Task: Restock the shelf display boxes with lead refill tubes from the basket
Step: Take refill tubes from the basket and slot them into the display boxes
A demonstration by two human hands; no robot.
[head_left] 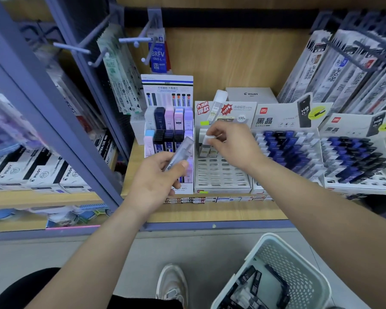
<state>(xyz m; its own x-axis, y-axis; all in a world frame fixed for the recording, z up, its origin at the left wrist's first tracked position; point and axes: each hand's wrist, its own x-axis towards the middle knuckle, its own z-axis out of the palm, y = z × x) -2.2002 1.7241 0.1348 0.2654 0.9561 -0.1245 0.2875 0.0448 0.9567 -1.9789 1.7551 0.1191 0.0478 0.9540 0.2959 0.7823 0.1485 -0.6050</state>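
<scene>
Left grip (156, 177): curled round one clear tube (179, 152), before the pastel box (167, 85).
Right grip (227, 143): pinches one white-capped tube (208, 140) over the slotted box (221, 177) back row; open slots in front.
Basket (274, 236): one, on the floor at right, tubes inside.

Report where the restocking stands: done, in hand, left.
Done: the blue-and-black display boxes look mostly filled. In hand: the right hand pinches a white-capped tube at the back row of the white display box; the left hand holds a clear tube. Left: most of its slots are empty, and the basket holds dark tubes.
</scene>
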